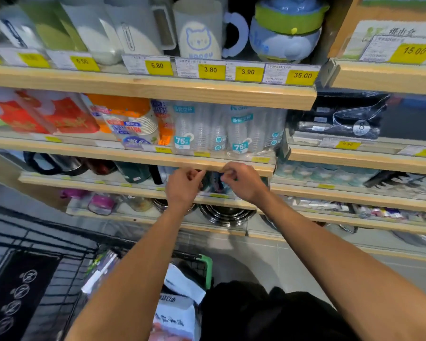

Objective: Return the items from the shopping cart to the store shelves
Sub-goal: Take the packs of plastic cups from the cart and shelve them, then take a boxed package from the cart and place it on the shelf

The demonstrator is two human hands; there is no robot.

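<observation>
reaching into the third shelf (pixel 143 166) down of a wooden store display, a person is working both hands at a dark item (pixel 213 183) standing just under that shelf's front lip, among jugs and flasks. the left hand (pixel 182 188) is curling its fingers at the item's left side and the right hand (pixel 244 183) is curling its fingers at the right side; whether either hand is actually gripping it or only touching it cannot be told, since the item is mostly hidden behind the knuckles and in shadow. judging from this, one return is in its closing stage, with the item already at shelf level and apparently being settled or straightened into place. the job is far from finished: down between the forearms, the shopping cart (pixel 204 264) with its green corner is holding at least two more things, a white packet (pixel 182 284) and a white printed pack (pixel 175 313) below it, and something in clear wrapping (pixel 101 271) is showing at the left. those are waiting for their own shelves. above the hands, sleeves of clear plastic cups (pixel 221 131) are crowding the second shelf, beside packs of paper bowls (pixel 130 124).
</observation>
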